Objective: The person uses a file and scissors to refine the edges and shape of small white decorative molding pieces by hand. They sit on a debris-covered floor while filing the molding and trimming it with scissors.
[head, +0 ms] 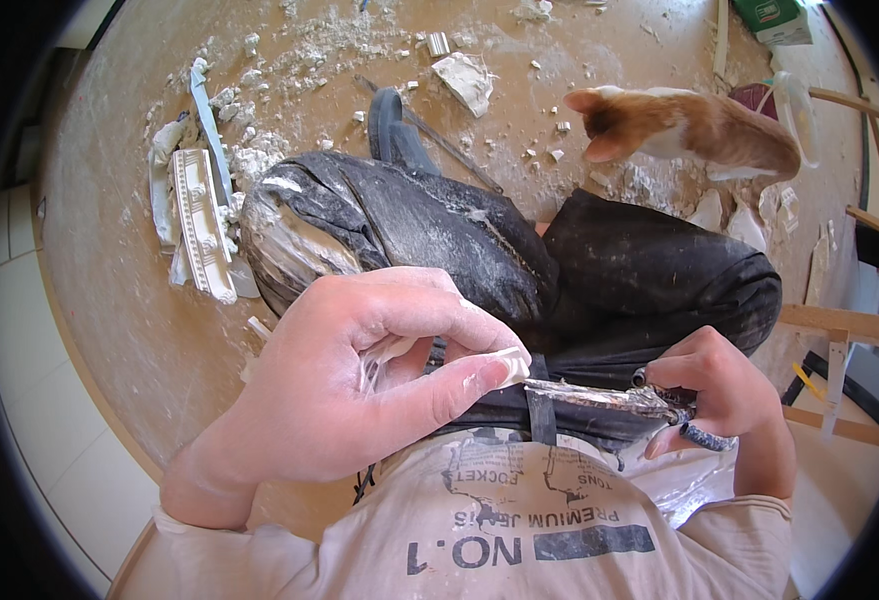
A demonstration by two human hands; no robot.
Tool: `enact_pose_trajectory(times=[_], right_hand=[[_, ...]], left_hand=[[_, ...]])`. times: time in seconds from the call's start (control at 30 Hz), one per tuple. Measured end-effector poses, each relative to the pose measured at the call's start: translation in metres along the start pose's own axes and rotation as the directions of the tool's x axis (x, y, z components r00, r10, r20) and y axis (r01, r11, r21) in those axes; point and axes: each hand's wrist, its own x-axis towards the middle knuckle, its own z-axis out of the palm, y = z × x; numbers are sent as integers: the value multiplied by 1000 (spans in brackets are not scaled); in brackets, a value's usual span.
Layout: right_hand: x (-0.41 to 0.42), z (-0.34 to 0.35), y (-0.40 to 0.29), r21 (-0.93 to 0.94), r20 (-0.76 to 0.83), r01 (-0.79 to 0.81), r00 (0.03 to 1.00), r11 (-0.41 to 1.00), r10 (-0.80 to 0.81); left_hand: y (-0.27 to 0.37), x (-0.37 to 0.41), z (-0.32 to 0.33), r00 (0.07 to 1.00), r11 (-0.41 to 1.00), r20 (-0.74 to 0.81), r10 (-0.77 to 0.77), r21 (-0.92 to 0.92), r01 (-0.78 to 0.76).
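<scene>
Between thumb and fingertips, my left hand (379,375) pinches a small moulded white piece, apparently plaster (513,366). My right hand (717,379) has its fingers in the handle loops of plaster-crusted scissors (597,396), whose blades point left. The blade tips lie at the lower right edge of the white piece; whether they touch it cannot be told. White dust covers my left hand. Both hands are above my lap, in front of the black, plaster-smeared trousers (439,225).
An ornate white moulding (200,217) lies at the left beside a pale blue strip (212,131) and white rubble (259,157). A long thin metal tool (454,150) lies beyond my knees, near a dark sandal (394,131). An orange-and-white cat (694,135) is at the upper right, near wooden bars (841,322).
</scene>
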Motion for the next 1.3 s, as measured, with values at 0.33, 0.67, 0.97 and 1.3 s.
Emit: enact_pose_trajectory(times=[0.33,0.67,0.97,1.3], right_hand=[[2,0,0,-36,7,9,1000,999,-9],[1,-1,-1,-20,-5,18,1000,1000,-18],[2,-1,-1,-56,-15,31,999,998,-32],[-3,2,-5,-218,-46,10,999,976,-20]], left_hand=[[1,-1,4,999,999,-41,17,-35,-18],[3,-2,0,999,999,-44,24,-47,-26],[3,-1,0,999,998,-31,14,-54,-15],[2,0,-1,998,995,25,-63,-74,65]])
